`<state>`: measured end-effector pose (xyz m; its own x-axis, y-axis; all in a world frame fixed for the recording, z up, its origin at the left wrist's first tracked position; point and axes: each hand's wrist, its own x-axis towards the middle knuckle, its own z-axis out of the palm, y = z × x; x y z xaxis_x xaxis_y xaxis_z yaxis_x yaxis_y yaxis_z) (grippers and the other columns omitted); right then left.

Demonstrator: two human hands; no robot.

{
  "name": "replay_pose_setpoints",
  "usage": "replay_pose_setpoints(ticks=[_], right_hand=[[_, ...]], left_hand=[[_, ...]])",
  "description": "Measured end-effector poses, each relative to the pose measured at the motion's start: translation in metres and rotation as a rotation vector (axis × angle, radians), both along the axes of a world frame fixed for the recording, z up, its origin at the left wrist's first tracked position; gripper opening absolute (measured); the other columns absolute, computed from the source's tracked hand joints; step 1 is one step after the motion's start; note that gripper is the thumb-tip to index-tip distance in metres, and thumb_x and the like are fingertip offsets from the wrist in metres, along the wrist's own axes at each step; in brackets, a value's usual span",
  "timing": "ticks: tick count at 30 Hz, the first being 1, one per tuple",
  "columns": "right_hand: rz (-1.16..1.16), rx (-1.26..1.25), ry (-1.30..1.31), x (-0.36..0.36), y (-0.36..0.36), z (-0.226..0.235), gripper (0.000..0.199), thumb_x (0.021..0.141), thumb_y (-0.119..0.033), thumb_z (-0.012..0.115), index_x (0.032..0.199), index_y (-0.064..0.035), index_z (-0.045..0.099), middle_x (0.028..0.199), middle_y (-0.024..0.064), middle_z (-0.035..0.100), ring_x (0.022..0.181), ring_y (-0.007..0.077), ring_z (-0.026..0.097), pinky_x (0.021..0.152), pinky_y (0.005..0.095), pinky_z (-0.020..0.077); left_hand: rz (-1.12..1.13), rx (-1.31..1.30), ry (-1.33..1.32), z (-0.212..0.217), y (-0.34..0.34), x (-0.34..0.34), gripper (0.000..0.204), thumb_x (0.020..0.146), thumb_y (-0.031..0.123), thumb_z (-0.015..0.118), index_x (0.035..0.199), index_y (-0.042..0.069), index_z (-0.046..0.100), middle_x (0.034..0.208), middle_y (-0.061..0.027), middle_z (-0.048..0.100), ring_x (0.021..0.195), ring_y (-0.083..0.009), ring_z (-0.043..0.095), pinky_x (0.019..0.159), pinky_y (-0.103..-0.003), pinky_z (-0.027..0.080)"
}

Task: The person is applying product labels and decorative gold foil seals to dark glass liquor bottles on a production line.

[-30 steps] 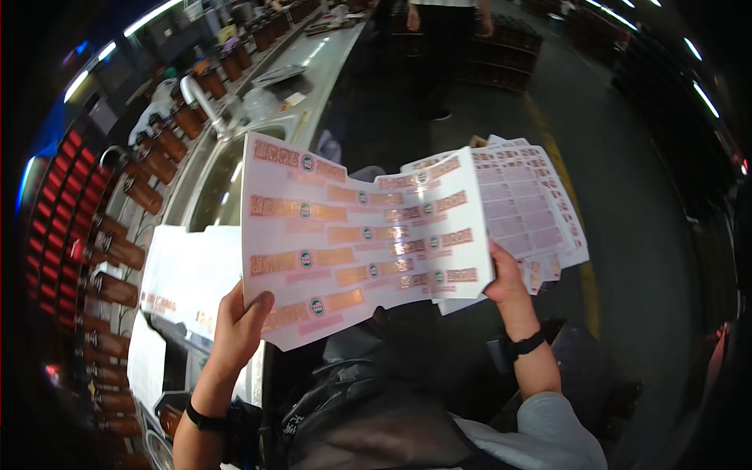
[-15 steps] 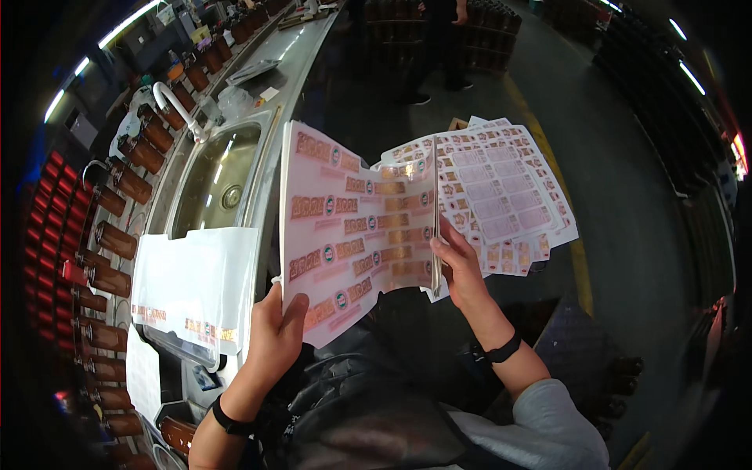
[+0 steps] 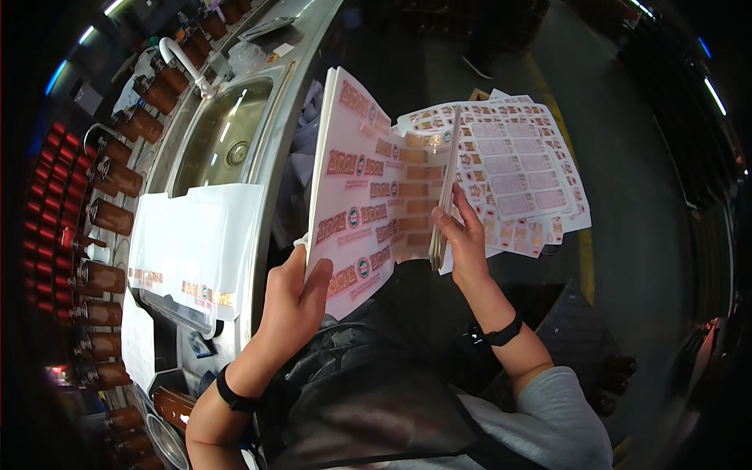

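Squarely before a dark apron point(image 3: 360, 392), a person in a grey short sleeve point(image 3: 560, 407) holds a bowed stack of printed label sheets point(image 3: 352, 192) upright between two bare hands, a black wristband point(image 3: 235, 392) on the left wrist and a black watch point(image 3: 503, 333) on the right. The left hand point(image 3: 296, 294) is clamped on the stack's lower left corner, thumb flat against the printed face; the right hand point(image 3: 466, 239) pinches the right edge, thumb toward the wearer, where the sheet ends show as a thick, layered side. Staggered rows of reddish and gold labels with round green emblems cross the curved front sheet.

At left, white sheets point(image 3: 196, 235) with a printed band near their lower edge lie on the counter beside a stainless-steel sink point(image 3: 207, 145). To the right, just beyond the held stack, a fanned pile of printed sheets point(image 3: 521, 160) spreads in overlapping layers. Farther off, a white faucet point(image 3: 180, 63) arches over the sink's left side, brown bottles point(image 3: 111, 215) line the far side of the counter, and a yellow floor line point(image 3: 586, 270) runs past the pile. A co-worker's shoe point(image 3: 478, 68) shows in the dim background.
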<state>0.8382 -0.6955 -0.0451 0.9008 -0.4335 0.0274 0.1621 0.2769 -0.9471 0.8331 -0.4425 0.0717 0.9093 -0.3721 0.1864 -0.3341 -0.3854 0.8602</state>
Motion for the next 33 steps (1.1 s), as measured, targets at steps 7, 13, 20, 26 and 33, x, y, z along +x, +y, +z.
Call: replay_pose_setpoints(ticks=[7,13,20,26,33], right_hand=[[0.020,-0.064,0.057,-0.002,0.020,-0.008,0.083,0.087,-0.017,0.076,0.151,0.0014,0.027,0.139,0.0152,0.045,0.112,0.0221,0.057,0.092,0.0327,0.0493],[0.075,-0.262,0.166,0.014,0.050,-0.008,0.086,0.081,-0.017,0.079,0.150,0.0011,0.030,0.132,0.0186,0.049,0.110,0.0254,0.060,0.088,0.0363,0.0517],[-0.185,-0.583,0.193,0.064,0.073,-0.070,0.082,0.067,-0.030,0.085,0.132,0.0000,0.046,0.118,0.0220,0.055,0.109,0.0323,0.055,0.089,0.0413,0.0482],[-0.121,-0.529,0.146,0.080,0.096,-0.066,0.086,0.062,-0.033,0.087,0.130,0.0024,0.048,0.111,0.0199,0.063,0.098,0.0328,0.063,0.085,0.0420,0.0526],[0.155,-0.338,-0.005,0.064,0.110,-0.030,0.079,0.081,-0.021,0.077,0.142,0.0048,0.034,0.136,0.0174,0.049,0.124,0.0265,0.048,0.104,0.0377,0.0398]], left_hand=[[0.021,-0.012,-0.005,-0.002,0.024,-0.009,0.013,0.095,0.005,0.053,0.101,-0.007,0.055,0.068,-0.0216,0.060,0.057,-0.0228,0.061,0.055,-0.035,0.045],[-0.012,0.076,0.002,0.007,0.045,-0.021,0.021,0.095,0.004,0.053,0.114,-0.007,0.055,0.074,-0.0188,0.064,0.064,-0.0183,0.061,0.060,-0.033,0.047],[-0.002,0.011,-0.113,0.011,0.053,-0.032,0.014,0.092,0.004,0.057,0.086,-0.005,0.048,0.062,-0.0242,0.056,0.055,-0.0425,0.059,0.049,-0.041,0.043],[0.053,-0.068,-0.161,0.027,0.092,-0.046,0.018,0.090,0.003,0.059,0.083,-0.003,0.044,0.060,-0.0255,0.051,0.058,-0.0465,0.054,0.049,-0.044,0.041],[0.082,-0.087,-0.172,0.039,0.123,-0.053,0.019,0.092,0.006,0.058,0.085,-0.002,0.043,0.060,-0.0262,0.051,0.057,-0.0469,0.053,0.051,-0.045,0.041]])
